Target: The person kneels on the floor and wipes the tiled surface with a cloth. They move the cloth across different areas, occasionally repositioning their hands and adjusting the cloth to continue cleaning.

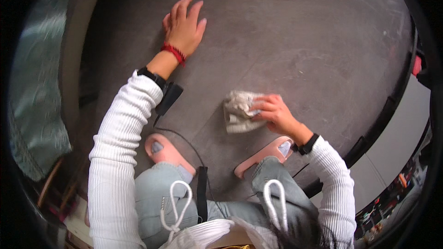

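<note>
My right hand (275,114) presses a crumpled, off-white cloth (238,116) onto the grey floor (311,41), its fingers over the cloth's right side. The hand is slightly blurred. Farther forward and to the left, my left hand (183,26) is stretched out over the floor with its fingers apart and nothing in it. I cannot tell whether its fingertips touch the floor. On that wrist are a red cord bracelet (174,53) and a black strap with a small black device (169,98).
My feet are in pink slippers, left (169,154) and right (264,155), just behind the cloth. A thin black cable (187,140) runs from the device between my legs. A shiny greenish fabric (41,93) hangs at left. A white cabinet (391,138) with a dark edge stands at right.
</note>
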Motion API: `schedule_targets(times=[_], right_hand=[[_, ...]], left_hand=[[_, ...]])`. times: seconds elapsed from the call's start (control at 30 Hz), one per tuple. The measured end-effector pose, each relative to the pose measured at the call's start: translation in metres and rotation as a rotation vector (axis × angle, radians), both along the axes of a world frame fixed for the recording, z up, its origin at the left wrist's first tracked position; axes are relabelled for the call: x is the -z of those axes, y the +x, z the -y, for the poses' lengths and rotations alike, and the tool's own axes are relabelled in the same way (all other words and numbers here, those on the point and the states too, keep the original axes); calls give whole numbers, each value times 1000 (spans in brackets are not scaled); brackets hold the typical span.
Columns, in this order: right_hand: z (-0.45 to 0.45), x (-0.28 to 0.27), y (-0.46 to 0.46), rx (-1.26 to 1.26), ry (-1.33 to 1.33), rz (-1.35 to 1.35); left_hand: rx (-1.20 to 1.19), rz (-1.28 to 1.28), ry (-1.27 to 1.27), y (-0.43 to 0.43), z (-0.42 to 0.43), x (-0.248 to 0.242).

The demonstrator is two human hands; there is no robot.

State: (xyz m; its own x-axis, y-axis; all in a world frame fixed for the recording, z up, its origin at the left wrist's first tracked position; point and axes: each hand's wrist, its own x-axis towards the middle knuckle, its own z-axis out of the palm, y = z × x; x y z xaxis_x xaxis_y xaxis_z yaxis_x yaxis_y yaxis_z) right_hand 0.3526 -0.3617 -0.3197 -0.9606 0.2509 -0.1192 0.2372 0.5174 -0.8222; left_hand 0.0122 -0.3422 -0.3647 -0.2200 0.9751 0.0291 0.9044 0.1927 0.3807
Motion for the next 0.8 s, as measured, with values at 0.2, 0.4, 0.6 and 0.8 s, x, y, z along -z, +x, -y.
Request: schedule_targets(times=[0.2,0.4,0.6,0.8], right_hand=[[3,-44,121,1100,-313,86],[39,2,290,2265,-25,-162],[94,63,383,2229,316,880],[-22,87,298,1848,727,499]], left_hand=[[252,-213,-42,32,-11,24],[287,-265,-49,29,-12,20],[297,-253,-67,30,-13,17],[307,-263,-87,29,-14,18]])
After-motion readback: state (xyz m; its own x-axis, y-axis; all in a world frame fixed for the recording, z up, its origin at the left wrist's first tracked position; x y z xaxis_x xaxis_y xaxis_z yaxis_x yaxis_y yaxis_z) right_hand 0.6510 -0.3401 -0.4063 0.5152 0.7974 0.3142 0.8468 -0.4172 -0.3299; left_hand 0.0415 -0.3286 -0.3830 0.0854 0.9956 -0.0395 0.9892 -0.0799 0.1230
